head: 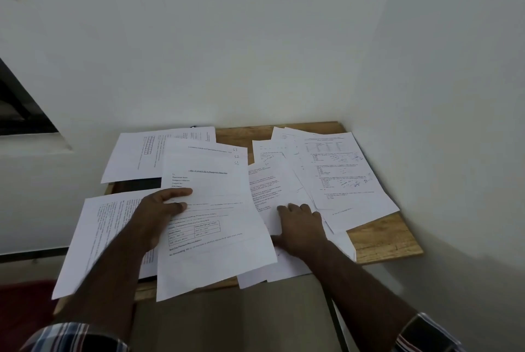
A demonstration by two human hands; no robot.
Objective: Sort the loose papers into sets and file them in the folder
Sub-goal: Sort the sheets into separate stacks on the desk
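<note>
sorting underway: left hand (159, 215) pinches letter sheet (210, 209) at its 9 o'clock edge, thumb on top, lifting it clear. right hand (301, 226) flat, fingers spread, pinning fanned papers (335, 175) at 3 o'clock. folder not identifiable.

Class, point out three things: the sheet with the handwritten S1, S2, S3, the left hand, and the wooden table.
Sheet with handwritten marks (216, 255), head view, lower blank area.
Left hand (159, 212), head view, back of hand.
Wooden table (383, 241), head view, bare near-right corner.

Bare forearms, plaid sleeves (74, 336) in blue, white, red
</note>
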